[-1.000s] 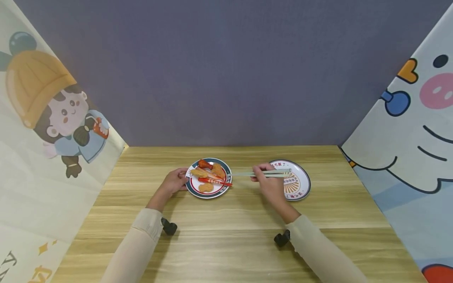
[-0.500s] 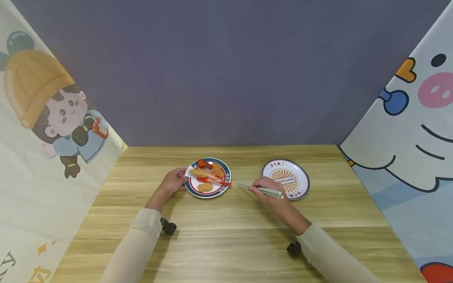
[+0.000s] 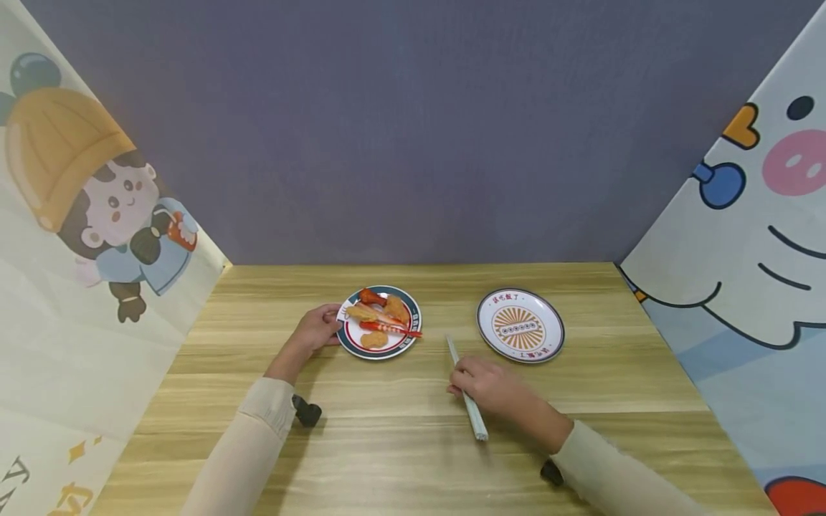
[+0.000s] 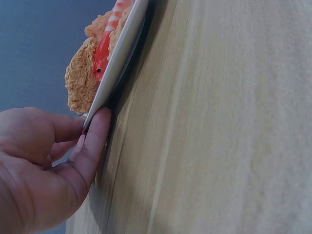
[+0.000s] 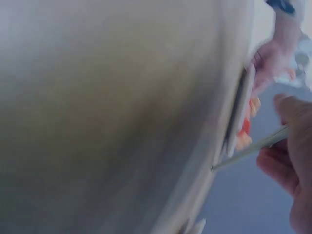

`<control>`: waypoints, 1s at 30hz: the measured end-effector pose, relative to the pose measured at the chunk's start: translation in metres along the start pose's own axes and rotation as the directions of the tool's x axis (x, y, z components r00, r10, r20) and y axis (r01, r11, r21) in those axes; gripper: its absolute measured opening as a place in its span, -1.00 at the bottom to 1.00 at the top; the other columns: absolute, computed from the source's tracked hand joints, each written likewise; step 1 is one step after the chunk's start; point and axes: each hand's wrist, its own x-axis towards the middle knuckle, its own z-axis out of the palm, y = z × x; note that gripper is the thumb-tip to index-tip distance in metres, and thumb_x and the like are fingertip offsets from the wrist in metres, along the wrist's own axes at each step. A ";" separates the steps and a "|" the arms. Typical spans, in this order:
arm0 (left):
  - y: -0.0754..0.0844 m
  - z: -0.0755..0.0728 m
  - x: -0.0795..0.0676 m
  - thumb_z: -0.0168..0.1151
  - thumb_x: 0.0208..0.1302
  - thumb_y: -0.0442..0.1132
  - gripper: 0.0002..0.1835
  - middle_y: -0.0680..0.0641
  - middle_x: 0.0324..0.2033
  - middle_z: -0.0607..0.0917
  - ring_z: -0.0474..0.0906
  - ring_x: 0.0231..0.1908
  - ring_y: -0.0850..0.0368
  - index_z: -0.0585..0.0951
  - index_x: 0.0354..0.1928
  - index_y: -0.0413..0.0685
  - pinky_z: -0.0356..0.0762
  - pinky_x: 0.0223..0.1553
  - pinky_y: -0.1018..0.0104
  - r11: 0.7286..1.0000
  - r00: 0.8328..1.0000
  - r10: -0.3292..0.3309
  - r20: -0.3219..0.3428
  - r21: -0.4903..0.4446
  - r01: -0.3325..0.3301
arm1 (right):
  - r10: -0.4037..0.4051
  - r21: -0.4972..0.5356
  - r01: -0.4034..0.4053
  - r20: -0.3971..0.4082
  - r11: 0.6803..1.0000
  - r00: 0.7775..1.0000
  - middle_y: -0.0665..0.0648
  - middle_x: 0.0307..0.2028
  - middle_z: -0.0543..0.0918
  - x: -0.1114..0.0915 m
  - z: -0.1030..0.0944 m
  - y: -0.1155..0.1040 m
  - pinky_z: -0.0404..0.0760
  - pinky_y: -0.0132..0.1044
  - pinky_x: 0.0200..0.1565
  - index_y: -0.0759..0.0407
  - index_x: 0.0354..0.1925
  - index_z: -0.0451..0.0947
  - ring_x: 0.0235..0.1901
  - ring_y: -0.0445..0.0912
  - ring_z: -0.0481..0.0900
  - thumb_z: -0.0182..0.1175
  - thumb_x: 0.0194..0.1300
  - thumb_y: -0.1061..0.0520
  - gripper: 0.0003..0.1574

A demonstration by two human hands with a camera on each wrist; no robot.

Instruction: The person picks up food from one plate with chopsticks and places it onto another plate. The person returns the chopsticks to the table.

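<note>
My left hand [image 3: 313,331] grips the left rim of a round plate [image 3: 399,347] with a dark green border. In the left wrist view the thumb and fingers pinch the plate's edge [image 4: 124,53]. Food lies on this plate: a red-and-white shrimp [image 3: 390,330], a drumstick [image 3: 372,297] and several breaded fried pieces [image 3: 374,340]. To the right, my right hand [image 3: 490,387] holds a pair of pale green chopsticks [image 3: 475,419], side by side, low over the table. Their thin tips point away from me. The right wrist view is blurred.
An oval white plate [image 3: 551,337] with an orange sunburst print stands beyond my right hand. Beneath everything is a wood-grain table [image 3: 387,444]. A grey wall [image 3: 413,143] rises at the back, with cartoon-printed panels on both sides.
My right hand has drawn back towards me from the oval plate, turning the chopsticks from crosswise to nearly lengthwise and lowering them. The left hand and its plate have stayed put.
</note>
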 end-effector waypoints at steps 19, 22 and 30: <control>0.001 0.001 0.000 0.06 0.44 -0.48 -0.46 -0.23 -0.07 0.50 0.62 -0.26 0.11 0.39 0.44 -0.18 0.84 -0.23 0.32 0.999 1.000 -0.024 -0.012 0.021 0.024 | 0.088 -0.102 -0.064 0.244 0.993 0.966 0.11 -0.23 0.62 -0.009 0.005 -0.031 0.81 -0.26 -0.10 0.11 -0.36 0.56 -0.15 -0.03 0.65 0.31 0.07 0.33 -0.82; 0.000 0.001 0.001 0.05 0.45 -0.47 -0.46 -0.25 -0.04 0.51 0.62 -0.25 0.10 0.39 0.44 -0.17 0.84 -0.23 0.32 0.999 0.999 -0.031 -0.011 0.027 0.032 | 0.110 -0.092 -0.089 0.262 0.992 0.959 0.11 -0.23 0.62 -0.010 0.004 -0.033 0.82 -0.28 -0.15 0.11 -0.36 0.57 -0.16 -0.04 0.64 0.34 0.09 0.32 -0.83; -0.001 0.001 0.002 0.05 0.45 -0.47 -0.46 -0.24 -0.05 0.51 0.63 -0.25 0.11 0.39 0.45 -0.17 0.85 -0.21 0.30 0.999 1.000 -0.027 -0.009 0.018 0.028 | 0.152 -0.056 -0.142 0.277 0.988 0.949 0.08 -0.26 0.61 -0.016 0.009 -0.035 0.80 -0.31 -0.20 0.10 -0.34 0.58 -0.23 -0.08 0.63 0.38 0.15 0.26 -0.85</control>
